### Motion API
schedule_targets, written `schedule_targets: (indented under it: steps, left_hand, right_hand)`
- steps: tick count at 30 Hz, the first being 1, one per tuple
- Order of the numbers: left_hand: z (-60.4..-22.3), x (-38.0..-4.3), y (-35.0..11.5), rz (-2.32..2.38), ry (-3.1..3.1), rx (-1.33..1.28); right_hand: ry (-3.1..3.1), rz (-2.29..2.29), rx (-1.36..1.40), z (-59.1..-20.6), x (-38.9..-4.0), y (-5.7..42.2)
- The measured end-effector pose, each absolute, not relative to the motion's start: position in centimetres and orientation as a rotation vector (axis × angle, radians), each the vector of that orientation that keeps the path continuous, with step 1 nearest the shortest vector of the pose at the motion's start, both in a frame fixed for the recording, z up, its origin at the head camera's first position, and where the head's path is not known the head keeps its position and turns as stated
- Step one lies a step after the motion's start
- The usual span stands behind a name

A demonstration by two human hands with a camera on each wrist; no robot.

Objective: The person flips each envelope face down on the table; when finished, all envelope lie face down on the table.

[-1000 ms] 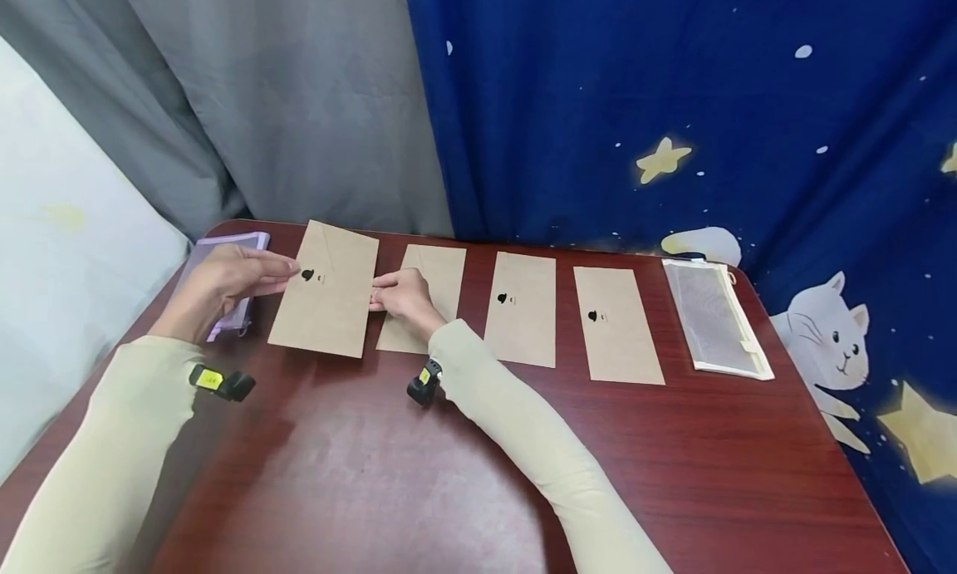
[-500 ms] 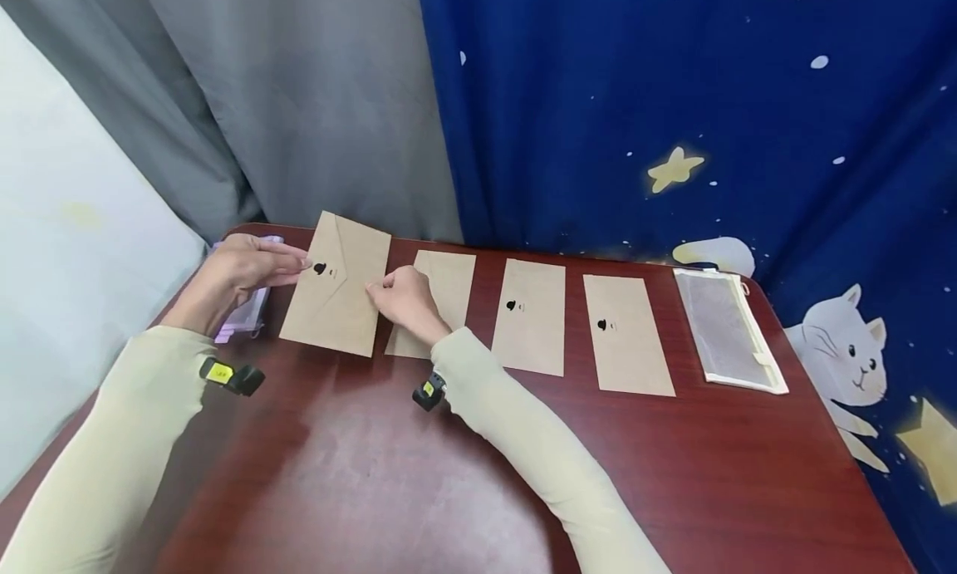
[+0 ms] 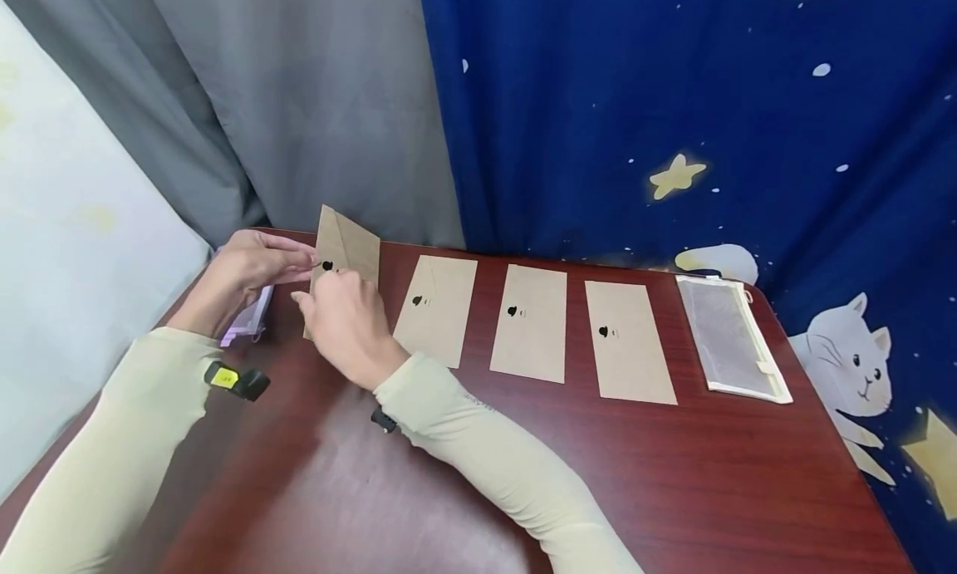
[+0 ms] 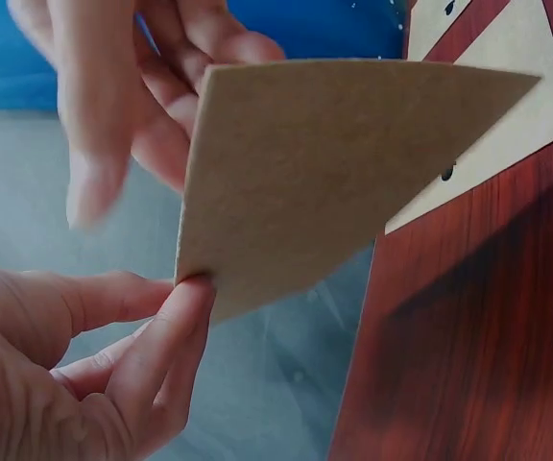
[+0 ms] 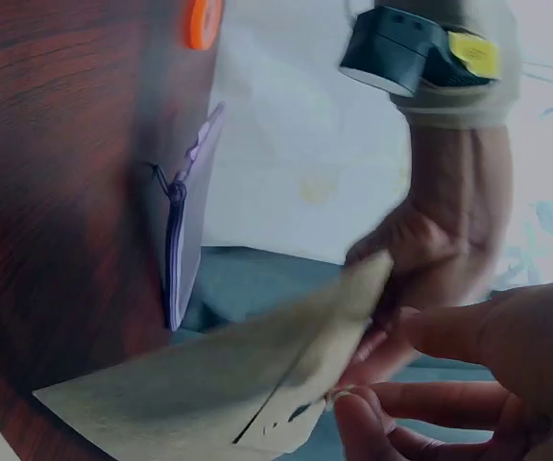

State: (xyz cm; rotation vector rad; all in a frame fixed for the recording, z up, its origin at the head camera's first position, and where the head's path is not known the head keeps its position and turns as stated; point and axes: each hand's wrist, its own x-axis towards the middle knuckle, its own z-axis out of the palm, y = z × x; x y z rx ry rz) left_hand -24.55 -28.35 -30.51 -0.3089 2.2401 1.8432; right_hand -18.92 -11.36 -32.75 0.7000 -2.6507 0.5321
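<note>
My left hand pinches a kraft paper envelope by its left edge, thumb against the plain side in the left wrist view. The envelope stands steeply tilted above the table, its pointed flap and small black hat print on the front. In the head view my right hand overlaps the envelope's lower part. The left wrist view shows the right thumb apart from the other fingers, which lie close at the envelope's edge. In the right wrist view, its fingertips are near the hat print.
Three similar envelopes, a left one, a middle one and a right one, lie in a row. A white-edged mesh zip pouch lies at far right. A purple-edged pouch is beyond the left hand. An orange ring-shaped thing shows at left.
The held envelope has turned from facing the camera to a steeper, narrower angle. My right hand has left its right edge and moved left across its front. The left hand keeps its pinch.
</note>
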Motion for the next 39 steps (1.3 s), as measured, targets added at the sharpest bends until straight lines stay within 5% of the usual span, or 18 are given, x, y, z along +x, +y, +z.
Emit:
schedule_targets:
  steps: [17, 29, 39]
  left_hand:
    - [-30.6, -24.2, -27.4, 1.800, 2.323, -0.228]
    - [-36.6, -24.9, -29.1, 1.966, 1.778, -0.385]
    - [-37.3, -25.8, -29.2, 1.991, 1.695, -0.346]
  right_hand:
    - [-2.559, 0.211, 0.620, -35.0, -18.3, -12.5]
    - [-2.594, 0.312, 0.554, -34.3, -18.4, -12.7]
    - [-2.658, 0.457, 0.447, -33.6, -18.7, -11.5]
